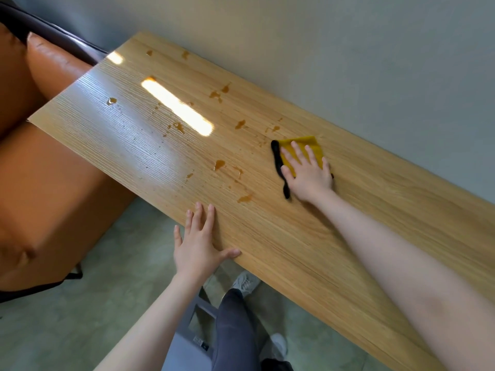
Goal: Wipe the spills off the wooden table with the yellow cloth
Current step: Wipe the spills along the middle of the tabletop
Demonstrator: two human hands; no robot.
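Note:
A yellow cloth (308, 146) with a black edge lies flat on the long wooden table (294, 250), toward its far side. My right hand (308, 174) presses down on the cloth with fingers spread, covering its near half. My left hand (199, 239) rests flat at the table's near edge, fingers apart, holding nothing. Several amber spills dot the wood left of the cloth, such as one drop (219, 164), a smear (244, 198) and a patch (240, 124). More spills (217, 94) sit toward the far left end.
A grey wall (348, 49) runs along the table's far side. An orange leather sofa (40, 183) stands at the table's left end. Below the near edge are my legs and white shoes (245, 283) on a greenish floor, beside a grey stool (187, 344).

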